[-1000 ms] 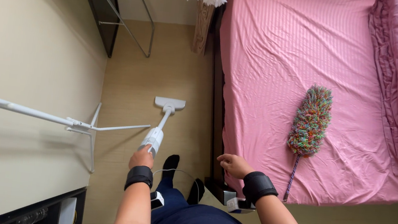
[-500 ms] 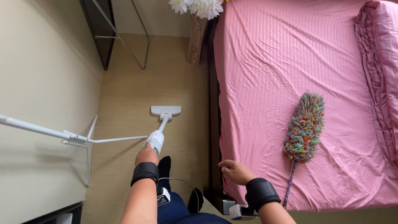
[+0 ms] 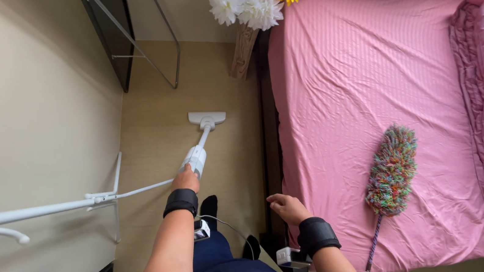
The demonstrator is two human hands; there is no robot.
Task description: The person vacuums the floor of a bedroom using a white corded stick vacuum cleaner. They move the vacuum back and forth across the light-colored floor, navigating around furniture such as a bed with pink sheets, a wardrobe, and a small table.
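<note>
Head view shows the left hand [image 3: 186, 179] closed in a full grip on the white vacuum [image 3: 198, 149]. Compared with a second ago, its floor head lies a little farther from the person, on the floor strip beside the bed [image 3: 344, 105]. The right hand [image 3: 287, 208] stays loose and holds nothing, at the bed edge. A duster [image 3: 393, 170] lies unmoved on the bed.
</note>
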